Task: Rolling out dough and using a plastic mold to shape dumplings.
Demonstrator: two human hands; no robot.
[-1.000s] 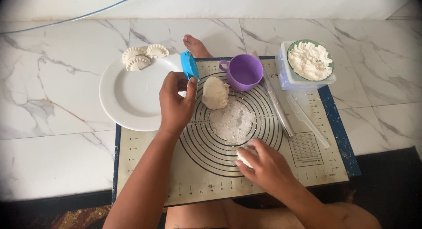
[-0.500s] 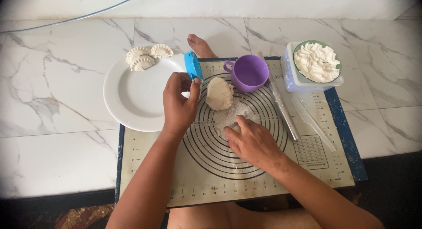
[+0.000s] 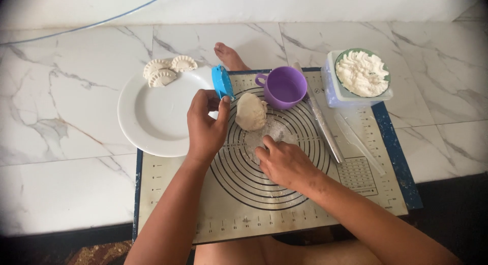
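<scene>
Our right hand (image 3: 284,163) has slid up the mat (image 3: 168,194) since a moment ago, its open fingers now pressing the floured patch (image 3: 264,138) just below the dough ball (image 3: 250,111). Our left hand (image 3: 206,125) stays curled around the blue dumpling press (image 3: 222,82), covering its lower end. Beside it, the white plate (image 3: 152,117) carries three dumplings (image 3: 165,69); a purple cup (image 3: 284,87) sits near the dough.

Bright, even daylight, soft and diffuse, no hard glare. Marble floor (image 3: 61,117) slightly washed out at top. Faint soft shadows under both forearms and beside the purple cup (image 3: 284,87). Dark vignette at corners, heaviest along bottom edge. Centre sharp; mild softness and wide-angle curvature toward the frame edges.
</scene>
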